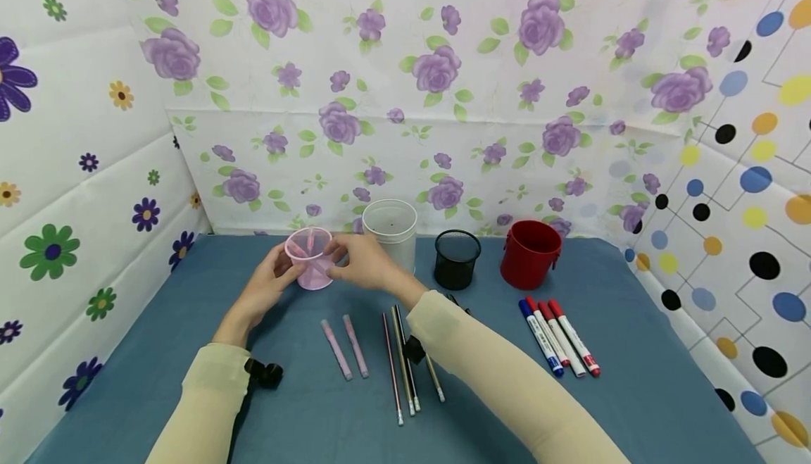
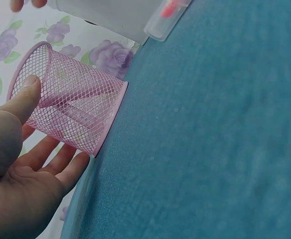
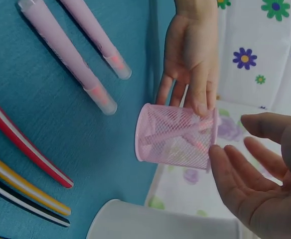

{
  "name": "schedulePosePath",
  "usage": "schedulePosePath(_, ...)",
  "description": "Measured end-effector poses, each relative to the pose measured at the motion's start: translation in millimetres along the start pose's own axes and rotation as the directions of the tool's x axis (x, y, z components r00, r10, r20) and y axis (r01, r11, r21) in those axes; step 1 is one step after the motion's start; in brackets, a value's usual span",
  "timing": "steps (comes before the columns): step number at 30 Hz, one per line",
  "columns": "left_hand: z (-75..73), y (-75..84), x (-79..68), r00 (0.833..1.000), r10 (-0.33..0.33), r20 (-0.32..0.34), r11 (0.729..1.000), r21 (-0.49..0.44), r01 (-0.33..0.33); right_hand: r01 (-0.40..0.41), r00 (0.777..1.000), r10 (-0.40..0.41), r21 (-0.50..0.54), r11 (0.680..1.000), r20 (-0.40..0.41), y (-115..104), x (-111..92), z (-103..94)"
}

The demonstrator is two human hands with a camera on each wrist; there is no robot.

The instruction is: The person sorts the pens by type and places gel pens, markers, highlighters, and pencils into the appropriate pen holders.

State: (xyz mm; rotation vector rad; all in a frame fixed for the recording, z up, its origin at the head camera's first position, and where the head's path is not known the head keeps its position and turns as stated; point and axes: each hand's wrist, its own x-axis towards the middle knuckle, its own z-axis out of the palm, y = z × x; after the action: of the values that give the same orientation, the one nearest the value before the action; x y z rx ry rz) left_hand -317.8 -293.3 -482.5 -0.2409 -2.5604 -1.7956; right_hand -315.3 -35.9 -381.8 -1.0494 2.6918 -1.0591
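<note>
A pink mesh pen cup (image 1: pixel 315 274) stands on the blue cloth at the back left, with pink highlighters (image 3: pixel 168 135) inside it, seen through the mesh. My left hand (image 1: pixel 267 282) holds the cup from its left side, thumb on the near side and fingers around the far side, as the left wrist view shows. At the cup's right rim is my right hand (image 1: pixel 367 263), its fingers spread and loosely bent, with nothing held; a fingertip is at or very near the rim. Two more pink highlighters (image 1: pixel 336 349) lie on the cloth in front of the cup.
A white bin (image 1: pixel 405 249) stands behind my right hand. Further right are a black mesh cup (image 1: pixel 454 272) and a red cup (image 1: pixel 530 260). Several pencils (image 1: pixel 400 358) lie mid-table, partly under my right forearm. Several markers (image 1: pixel 557 337) lie at the right.
</note>
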Motion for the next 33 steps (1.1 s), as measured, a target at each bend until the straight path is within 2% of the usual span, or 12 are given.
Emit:
schedulePosePath(6, 0.3, 0.7, -1.0, 1.0, 0.009, -0.003, 1.0, 0.008, -0.009, 0.02, 0.998, -0.014, -0.116, 0.993, 0.054, -11.7, -13.9, -1.5)
schedulePosePath(12, 0.3, 1.5, -1.1, 1.0, 0.01, -0.004, 1.0, 0.019, -0.01, 0.012, 0.995, 0.006, -0.183, 0.983, 0.098, -18.9, -25.3, 0.7)
schedulePosePath(22, 0.9, 8.8, -5.2, 1.0, -0.006, -0.004, 1.0, 0.03, 0.007, -0.014, 0.986, 0.05, -0.218, 0.976, 0.159, -21.6, -44.2, 19.2)
schedulePosePath(33, -0.3, 0.4, 0.0, 1.0, 0.007, -0.004, 0.998, 0.06, -0.007, -0.071, 0.971, 0.113, -0.201, 0.977, 0.21, -17.8, -57.7, 41.4)
